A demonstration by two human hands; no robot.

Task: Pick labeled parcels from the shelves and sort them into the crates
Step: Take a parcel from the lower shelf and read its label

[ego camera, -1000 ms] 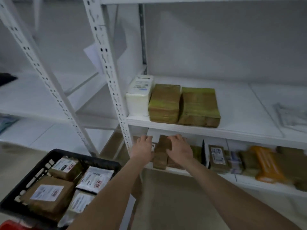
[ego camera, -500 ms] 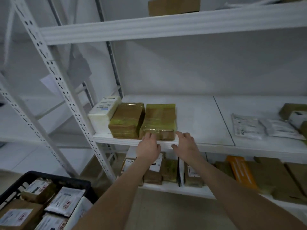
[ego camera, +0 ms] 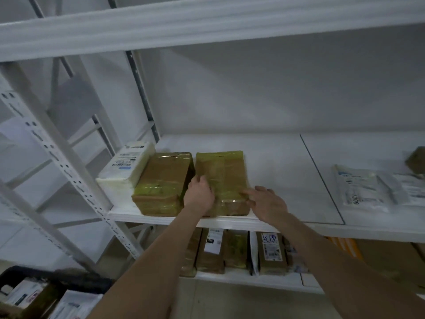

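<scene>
On the middle shelf point(ego camera: 287, 176), near its left end, three parcels lie side by side. The white parcel point(ego camera: 127, 164) with a printed label lies closest to the left end of this shelf. The left brown parcel point(ego camera: 163, 183) touches it, and the right brown parcel point(ego camera: 224, 173) lies just beside that one. Both brown parcels are wrapped in yellowish clear tape, and both reach the front edge of the middle shelf.

The left hand point(ego camera: 200, 194) is at the left side of the right brown parcel. Its thumb lies on the top of the parcel and its fingers go down into the narrow gap between the two brown parcels, so it grasps the left edge of this parcel. The right hand point(ego camera: 268, 202) is at the right front corner of the same parcel. Its fingers are spread and nearly straight and only the fingertips touch the parcel; it does not close around it. The parcel lies flat on the middle shelf.

Toward the right end of the middle shelf lie flat white bags point(ego camera: 361, 187), well apart from the brown parcels. Under the middle shelf, on the next board, more labeled parcels point(ego camera: 210, 252) stand upright in a row. Below the middle shelf and to its left there is a black crate point(ego camera: 76, 280) with some labeled parcels inside.
</scene>
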